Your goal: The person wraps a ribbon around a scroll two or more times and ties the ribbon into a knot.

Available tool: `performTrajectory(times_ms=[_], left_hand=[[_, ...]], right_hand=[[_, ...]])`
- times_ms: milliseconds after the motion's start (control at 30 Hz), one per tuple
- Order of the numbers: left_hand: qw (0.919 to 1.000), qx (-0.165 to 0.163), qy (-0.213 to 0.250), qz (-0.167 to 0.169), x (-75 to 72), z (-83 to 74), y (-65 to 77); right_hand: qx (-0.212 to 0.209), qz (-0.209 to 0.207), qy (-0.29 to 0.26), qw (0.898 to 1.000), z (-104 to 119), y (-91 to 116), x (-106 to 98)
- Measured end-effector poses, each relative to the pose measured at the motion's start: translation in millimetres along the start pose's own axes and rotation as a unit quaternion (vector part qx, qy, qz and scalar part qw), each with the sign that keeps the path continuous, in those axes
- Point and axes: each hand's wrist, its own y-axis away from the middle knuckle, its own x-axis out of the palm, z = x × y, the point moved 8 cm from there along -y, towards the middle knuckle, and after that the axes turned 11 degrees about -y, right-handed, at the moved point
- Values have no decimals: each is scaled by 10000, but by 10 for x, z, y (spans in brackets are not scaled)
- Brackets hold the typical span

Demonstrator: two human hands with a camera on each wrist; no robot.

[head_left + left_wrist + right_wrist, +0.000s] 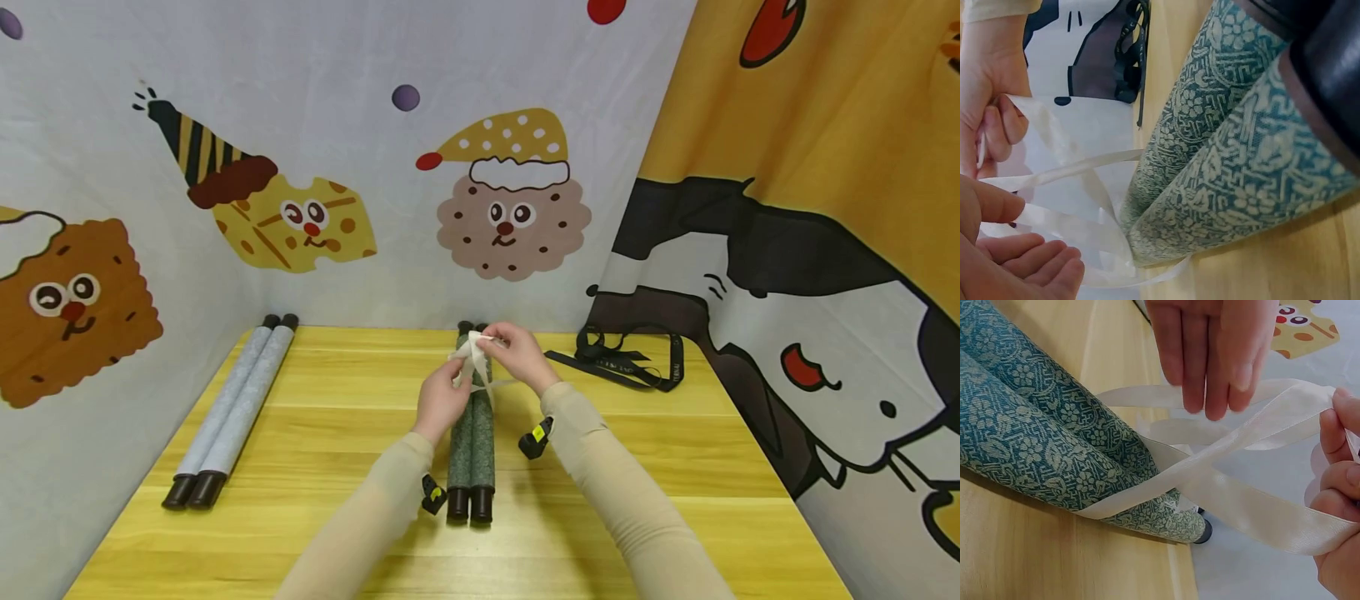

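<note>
At centre frame, 2 long green-patterned fabric rolls [482, 446] lie on a yellow wood-grain desk [315, 425]; a bare right hand [519, 354], fingers curled, pinches the glossy cream ribbon [1260, 512] around them; a bare left hand [441, 400] extends loose fingers beside it, contact unclear.

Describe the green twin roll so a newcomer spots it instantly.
On the yellow wooden table, find the right hand holding white ribbon. That ribbon loops around the green twin roll, which has dark caps at both ends. Its green floral cover sets it apart from the pale grey twin roll to its left.
</note>
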Motion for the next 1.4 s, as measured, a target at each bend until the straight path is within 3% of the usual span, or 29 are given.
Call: performTrajectory(times_ms=[267,533,767,867,1067,1400], left_hand=[[9999,-94,91,-8,90,90,-79],[9979,-529,383,-39,182,220,-162],[9997,-103,-204,-8,159,212,-185],[9997,38,-169,151,119,219,-190],[9994,154,-114,274,-148,176,-205],[9990,318,-287,93,-710,63,-255]], right_hand=[[-81,78,39,9999,-6,12,40],[-47,169,-82,9998,-44,50,74],[42,131,-160,9998,-83,80,55],[52,14,-84,10000,-107,94,-6],[-1,-259,196,9995,-157,110,-192],[-180,-42,927,9955,-28,157,-464]])
